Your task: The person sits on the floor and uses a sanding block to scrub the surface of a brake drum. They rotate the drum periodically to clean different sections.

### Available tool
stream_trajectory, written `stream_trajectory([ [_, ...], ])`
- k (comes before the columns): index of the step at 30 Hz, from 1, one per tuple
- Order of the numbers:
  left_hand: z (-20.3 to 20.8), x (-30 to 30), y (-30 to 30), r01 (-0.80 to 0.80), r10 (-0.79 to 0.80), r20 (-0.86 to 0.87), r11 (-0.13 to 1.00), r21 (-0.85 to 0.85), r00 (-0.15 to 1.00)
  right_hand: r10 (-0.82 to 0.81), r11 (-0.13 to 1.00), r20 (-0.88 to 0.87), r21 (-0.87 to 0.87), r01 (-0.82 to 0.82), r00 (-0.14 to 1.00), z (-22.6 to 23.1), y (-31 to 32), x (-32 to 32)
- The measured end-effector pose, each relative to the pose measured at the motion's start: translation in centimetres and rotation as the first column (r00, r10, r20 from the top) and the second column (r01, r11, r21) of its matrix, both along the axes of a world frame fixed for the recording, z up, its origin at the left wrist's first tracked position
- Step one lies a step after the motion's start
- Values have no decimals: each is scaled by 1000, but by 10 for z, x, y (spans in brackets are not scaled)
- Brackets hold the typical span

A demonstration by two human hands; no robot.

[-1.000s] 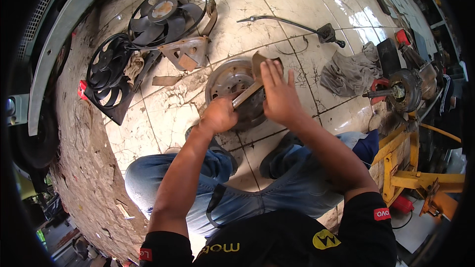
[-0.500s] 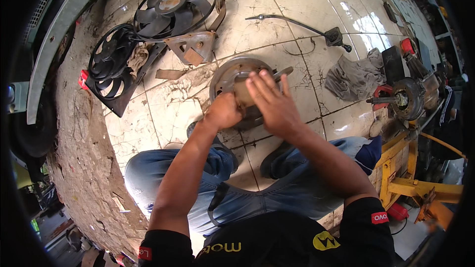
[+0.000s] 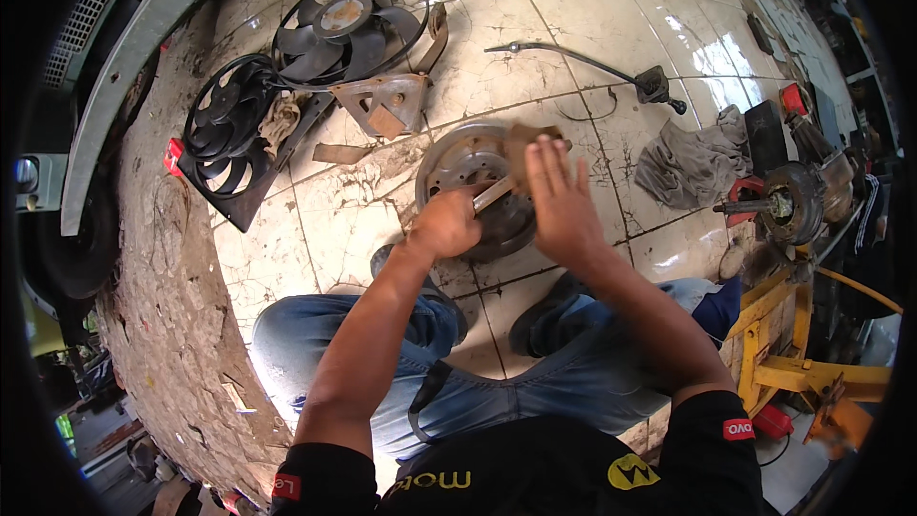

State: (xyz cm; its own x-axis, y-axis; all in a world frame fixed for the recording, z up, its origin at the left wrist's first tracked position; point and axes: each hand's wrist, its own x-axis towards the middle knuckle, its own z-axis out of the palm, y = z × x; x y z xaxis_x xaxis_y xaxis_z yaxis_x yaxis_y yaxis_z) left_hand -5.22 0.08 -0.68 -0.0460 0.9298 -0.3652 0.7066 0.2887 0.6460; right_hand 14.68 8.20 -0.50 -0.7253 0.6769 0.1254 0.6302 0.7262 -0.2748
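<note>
My left hand (image 3: 445, 224) is closed round the near end of a light metal bar (image 3: 494, 193), which slants up and to the right. Against the bar's far part lies a worn brown sheet (image 3: 522, 159) that looks like sandpaper or card. My right hand (image 3: 565, 201) lies along the sheet with its fingers stretched out; its palm side is hidden. Beneath both hands a round, rusty steel wheel rim (image 3: 442, 155) with holes rests on the tiled floor between my feet. What the bar belongs to cannot be made out.
Two black radiator fans (image 3: 315, 51) and a triangular metal bracket (image 3: 406, 96) lie at the far left. Brown strips (image 3: 342, 153) are near them. A black rod with a knob (image 3: 611, 76), a grey rag (image 3: 690, 164) and a yellow stand (image 3: 788, 368) are to the right.
My right hand and the brown sheet have shifted right along the bar, uncovering metal beside my left fist. The left hand has moved slightly right and down.
</note>
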Motion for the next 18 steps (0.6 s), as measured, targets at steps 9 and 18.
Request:
stream_trajectory([
  [9,1,2,-3,-39,43,-34,994,102,999,40,991,23,-132,-36,999,9,12,7],
  [18,13,4,4,-26,24,-43,999,-46,999,70,986,-21,-153,-72,997,13,14,8],
])
